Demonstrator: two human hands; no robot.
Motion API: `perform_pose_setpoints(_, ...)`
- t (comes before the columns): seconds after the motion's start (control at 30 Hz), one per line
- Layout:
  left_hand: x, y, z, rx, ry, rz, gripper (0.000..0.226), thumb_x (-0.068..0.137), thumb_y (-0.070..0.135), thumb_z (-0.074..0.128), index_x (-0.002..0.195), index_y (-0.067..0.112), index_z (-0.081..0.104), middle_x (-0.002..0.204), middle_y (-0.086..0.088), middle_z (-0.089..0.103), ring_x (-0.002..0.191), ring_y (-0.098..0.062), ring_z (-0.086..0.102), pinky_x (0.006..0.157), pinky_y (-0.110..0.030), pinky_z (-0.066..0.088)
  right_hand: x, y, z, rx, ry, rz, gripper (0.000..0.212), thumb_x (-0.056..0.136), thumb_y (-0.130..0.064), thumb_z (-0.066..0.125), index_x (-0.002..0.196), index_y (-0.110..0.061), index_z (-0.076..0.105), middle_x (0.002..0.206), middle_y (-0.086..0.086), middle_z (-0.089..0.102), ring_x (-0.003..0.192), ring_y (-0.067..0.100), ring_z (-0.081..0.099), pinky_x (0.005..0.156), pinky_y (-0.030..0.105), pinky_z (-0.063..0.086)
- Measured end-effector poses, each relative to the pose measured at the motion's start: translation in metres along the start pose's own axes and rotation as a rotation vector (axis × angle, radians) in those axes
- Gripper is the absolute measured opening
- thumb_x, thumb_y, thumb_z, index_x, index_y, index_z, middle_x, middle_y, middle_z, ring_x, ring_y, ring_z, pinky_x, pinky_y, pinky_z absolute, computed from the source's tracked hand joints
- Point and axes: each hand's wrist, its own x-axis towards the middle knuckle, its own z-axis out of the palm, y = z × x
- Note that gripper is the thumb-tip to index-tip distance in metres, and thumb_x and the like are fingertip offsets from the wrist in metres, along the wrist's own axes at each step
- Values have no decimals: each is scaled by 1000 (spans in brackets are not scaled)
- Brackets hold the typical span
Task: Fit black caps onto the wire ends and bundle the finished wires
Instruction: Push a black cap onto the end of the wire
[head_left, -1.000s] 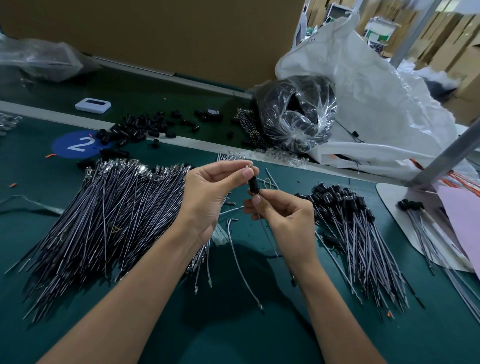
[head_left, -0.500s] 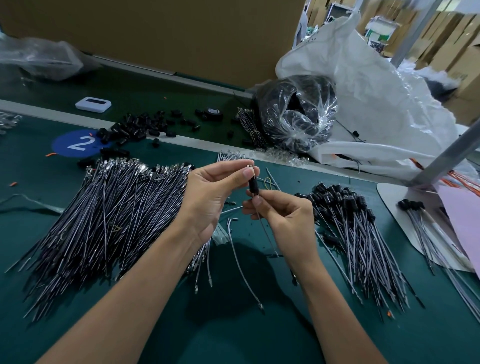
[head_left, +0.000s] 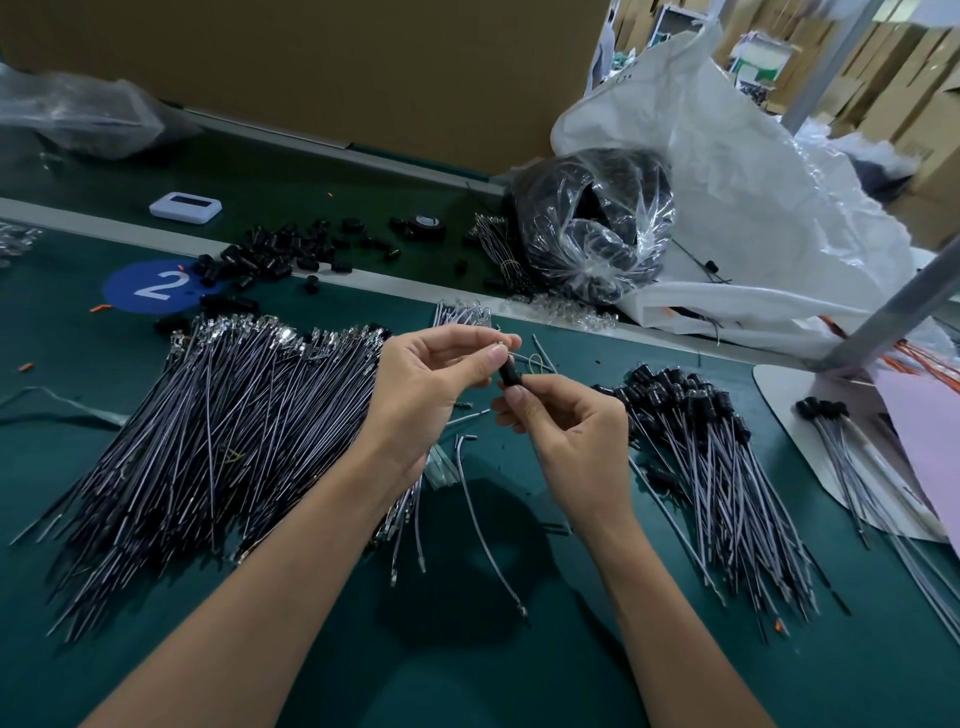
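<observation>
The left hand (head_left: 431, 384) pinches a wire end (head_left: 502, 347) between thumb and forefinger. The right hand (head_left: 566, 431) pinches a black cap (head_left: 511, 375) just below it, above the middle of the bench (head_left: 467, 686). Line the wire up with the cap's bore and push straight until it seats. Uncapped wires (head_left: 218, 441) lie toward the left edge, capped wires (head_left: 717, 447) toward the right.
</observation>
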Motion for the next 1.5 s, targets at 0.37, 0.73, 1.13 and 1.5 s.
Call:
perform_pose_setpoints(0.37,-3,5,0,-123,-45,-66,15,67,12,73,81,6,75,85,-16,75,81,-26,72,76,-30,59,2,5,2,-103,6,-75,16,86,-5,70,86,-20,75,75,-8,74,70,11,70,71,26,56)
perform_pose_setpoints(0.73,-6,-3,11,-59,-75,-39,25,69,7,74,94,7,74,89,-12,76,80,-19,72,66,-28,59,3,6,-4,-23,23,-51,12,88,-2,68,83,-10,75,66,-3,72,62,6,69,64,17,52)
perform_pose_setpoints(1.13,-1,-6,5,-253,99,-71,17,67,12,73,83,10,76,77,-12,75,66,-21,73,58,-24,56,-7,3,8,-49,-99,-23,11,86,-11,70,79,-16,76,70,-2,74,64,15,70,66,26,55)
perform_pose_setpoints(1.5,1,-12,-7,-21,-146,-429,31,60,13,81,90,8,74,90,-19,74,65,-26,73,65,-29,61,174,65,-63,-1260,-212,215,34,90,7,45,117,-1,65,115,19,66,102,32,63,86,39,54)
